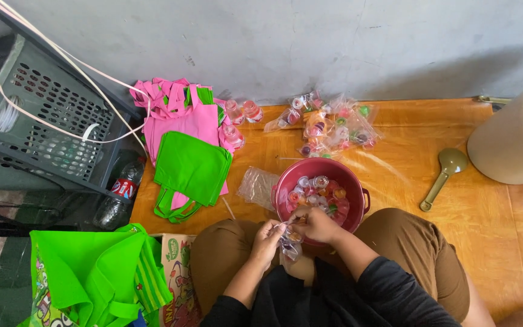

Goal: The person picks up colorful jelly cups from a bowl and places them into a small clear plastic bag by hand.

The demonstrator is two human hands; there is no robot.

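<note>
I sit on an orange wooden floor (pixel 455 230). My left hand (pixel 267 236) and right hand (pixel 317 225) together pinch one small clear plastic bag of jelly cups (pixel 290 247) over my lap. Beyond stands one round maroon plastic basin (pixel 286 181), then one green plastic spoon (pixel 444 174).

Orange-brown wood-look floor (pixel 455 242), w/ grey wall at far edge. On it, centre: dark-pink bowl (pixel 292 181) full of small jelly cups. Just left of bowl, touching: empty clear plastic bag (pixel 255 184). Behind bowl, near wall: filled clear bags of jelly cups (pixel 334 127). Left of those: pile of pink cloth bags (pixel 177 115), green cloth bag (pixel 189 166) on top at the near end; a few loose cups (pixel 240 118) beside pile. Right of bowl, well apart: olive-green scoop (pixel 445 172), & cream-coloured bucket (pixel 509 145) at right edge. Plastic bottle (pixel 119 194) at floor's left edge.
</note>
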